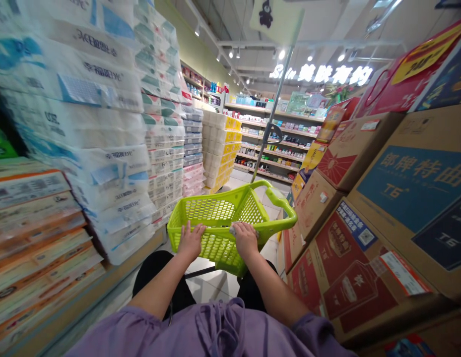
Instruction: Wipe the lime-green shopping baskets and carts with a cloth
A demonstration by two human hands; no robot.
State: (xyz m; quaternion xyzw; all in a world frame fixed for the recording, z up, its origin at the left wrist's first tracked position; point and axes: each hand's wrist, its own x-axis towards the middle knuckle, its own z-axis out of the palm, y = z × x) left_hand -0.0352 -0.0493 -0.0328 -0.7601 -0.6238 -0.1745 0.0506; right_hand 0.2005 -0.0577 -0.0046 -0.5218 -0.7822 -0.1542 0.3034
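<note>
The left hand (pixel 190 241) rested on the near rim of a green basket (pixel 206 243). The right hand (pixel 245 239) held a pale cloth (pixel 235 229) against the same rim.

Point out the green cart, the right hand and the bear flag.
Green cart (pixel 219 246): head view, on its near side wall.
Right hand (pixel 246 239): head view, on the back of the hand.
Bear flag (pixel 280 21): head view, on the pale cloth beside the printed bear.
</note>
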